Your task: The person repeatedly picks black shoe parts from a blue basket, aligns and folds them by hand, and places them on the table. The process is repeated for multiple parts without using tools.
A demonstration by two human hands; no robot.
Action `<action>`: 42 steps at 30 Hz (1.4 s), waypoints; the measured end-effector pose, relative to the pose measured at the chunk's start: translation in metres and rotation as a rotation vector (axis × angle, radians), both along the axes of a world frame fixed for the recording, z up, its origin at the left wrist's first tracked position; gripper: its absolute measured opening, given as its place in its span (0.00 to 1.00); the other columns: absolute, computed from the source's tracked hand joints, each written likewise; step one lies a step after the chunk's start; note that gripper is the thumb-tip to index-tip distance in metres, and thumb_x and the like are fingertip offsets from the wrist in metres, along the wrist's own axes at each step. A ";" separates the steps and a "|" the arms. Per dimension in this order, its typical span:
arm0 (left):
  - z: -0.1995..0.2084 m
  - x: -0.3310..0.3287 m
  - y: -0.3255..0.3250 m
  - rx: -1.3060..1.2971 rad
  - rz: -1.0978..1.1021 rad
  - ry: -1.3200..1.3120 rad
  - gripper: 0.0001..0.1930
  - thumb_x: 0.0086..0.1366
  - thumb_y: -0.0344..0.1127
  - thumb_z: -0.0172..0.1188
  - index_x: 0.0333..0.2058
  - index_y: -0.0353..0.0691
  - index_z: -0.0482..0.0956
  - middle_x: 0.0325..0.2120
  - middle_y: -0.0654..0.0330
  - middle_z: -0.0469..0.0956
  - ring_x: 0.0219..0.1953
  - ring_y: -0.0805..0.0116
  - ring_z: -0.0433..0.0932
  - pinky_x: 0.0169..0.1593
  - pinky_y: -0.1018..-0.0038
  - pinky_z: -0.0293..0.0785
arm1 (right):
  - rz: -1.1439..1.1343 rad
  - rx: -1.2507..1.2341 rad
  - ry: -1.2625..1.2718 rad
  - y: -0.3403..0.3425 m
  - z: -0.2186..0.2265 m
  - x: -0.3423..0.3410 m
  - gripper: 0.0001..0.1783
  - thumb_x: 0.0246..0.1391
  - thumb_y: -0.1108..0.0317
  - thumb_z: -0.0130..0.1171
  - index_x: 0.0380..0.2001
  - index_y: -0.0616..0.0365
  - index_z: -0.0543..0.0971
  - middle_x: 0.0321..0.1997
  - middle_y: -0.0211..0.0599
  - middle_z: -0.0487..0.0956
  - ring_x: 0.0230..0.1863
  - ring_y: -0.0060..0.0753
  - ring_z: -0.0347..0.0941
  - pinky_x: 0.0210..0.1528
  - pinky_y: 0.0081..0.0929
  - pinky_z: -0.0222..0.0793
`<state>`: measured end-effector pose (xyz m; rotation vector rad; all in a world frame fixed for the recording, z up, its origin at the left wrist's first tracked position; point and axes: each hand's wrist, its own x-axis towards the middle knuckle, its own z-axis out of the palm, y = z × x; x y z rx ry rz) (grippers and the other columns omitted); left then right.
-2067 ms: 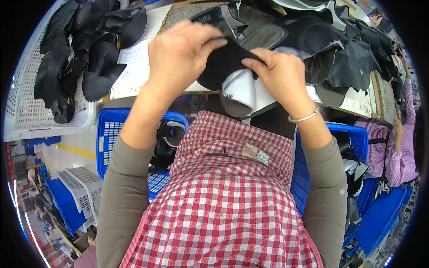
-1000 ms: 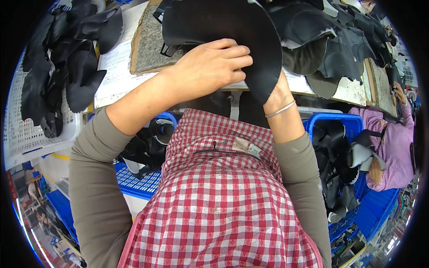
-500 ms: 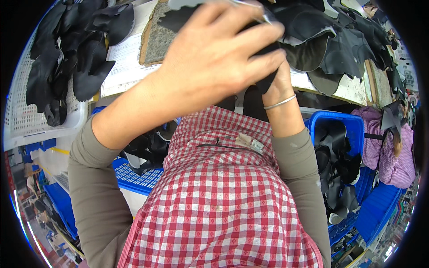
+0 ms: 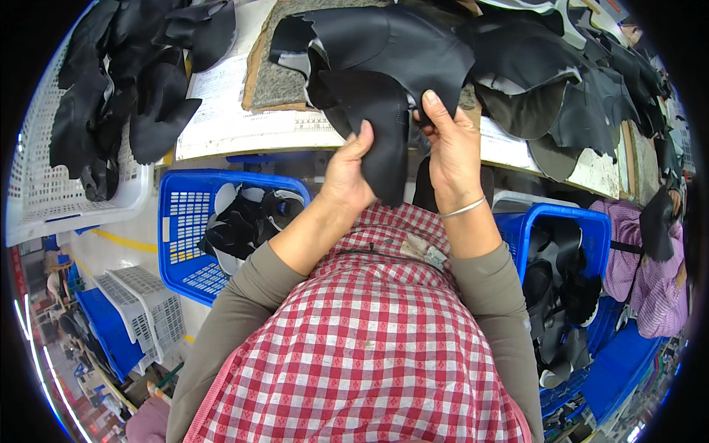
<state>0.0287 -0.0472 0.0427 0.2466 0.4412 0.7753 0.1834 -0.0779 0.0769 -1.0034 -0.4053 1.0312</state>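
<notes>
Both hands grip a stitched black leather shoe upper [image 4: 362,44], raised above the table's front edge. My left hand [image 4: 347,170] is closed on its lower flap, thumb on top and fingers hidden behind. My right hand [image 4: 452,151] pinches the upper's right lower edge between thumb and fingers. Pale lining shows along the left opening of the piece. Behind it, a grey felt-like board [image 4: 275,83] lies on the white table [image 4: 214,122]. More black leather pieces [image 4: 528,66] are heaped right of my right hand.
A white plastic basket [image 4: 118,203] with black leather pieces stands at the left. Below the table are a blue basket [image 4: 171,229] at left and another blue basket [image 4: 602,232] at right, both holding black pieces. At far right sits a person in a checked purple garment [image 4: 653,292].
My left hand has dropped from in front of the right hand down to the flap. Now the shoe upper is spread out between both hands, and my right hand is lower.
</notes>
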 end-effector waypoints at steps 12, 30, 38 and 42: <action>0.036 -0.022 0.009 0.531 0.044 0.331 0.12 0.74 0.37 0.63 0.49 0.36 0.85 0.44 0.57 0.87 0.46 0.68 0.85 0.54 0.70 0.82 | 0.100 0.058 -0.380 0.007 0.044 0.009 0.13 0.60 0.64 0.73 0.42 0.63 0.89 0.36 0.30 0.87 0.35 0.17 0.80 0.42 0.19 0.76; 0.079 -0.062 -0.014 0.102 0.017 0.483 0.15 0.72 0.42 0.65 0.44 0.34 0.85 0.40 0.55 0.87 0.39 0.65 0.85 0.45 0.70 0.81 | 0.379 -0.009 -0.585 -0.045 0.065 0.005 0.13 0.61 0.63 0.72 0.35 0.65 0.88 0.29 0.27 0.84 0.31 0.16 0.76 0.36 0.19 0.72; 0.008 -0.079 -0.010 0.571 -0.168 0.231 0.19 0.76 0.46 0.61 0.45 0.31 0.85 0.39 0.55 0.87 0.39 0.67 0.86 0.46 0.71 0.83 | 0.419 -0.248 -0.909 -0.079 0.048 0.011 0.19 0.62 0.59 0.71 0.29 0.69 0.85 0.23 0.34 0.83 0.25 0.18 0.74 0.30 0.26 0.71; 0.048 -0.122 0.021 1.111 -0.701 1.096 0.16 0.71 0.43 0.65 0.43 0.33 0.88 0.37 0.54 0.88 0.39 0.66 0.86 0.47 0.67 0.84 | 0.572 -0.121 -1.516 -0.111 0.119 0.039 0.14 0.56 0.60 0.72 0.31 0.62 0.86 0.25 0.37 0.83 0.26 0.36 0.80 0.33 0.34 0.73</action>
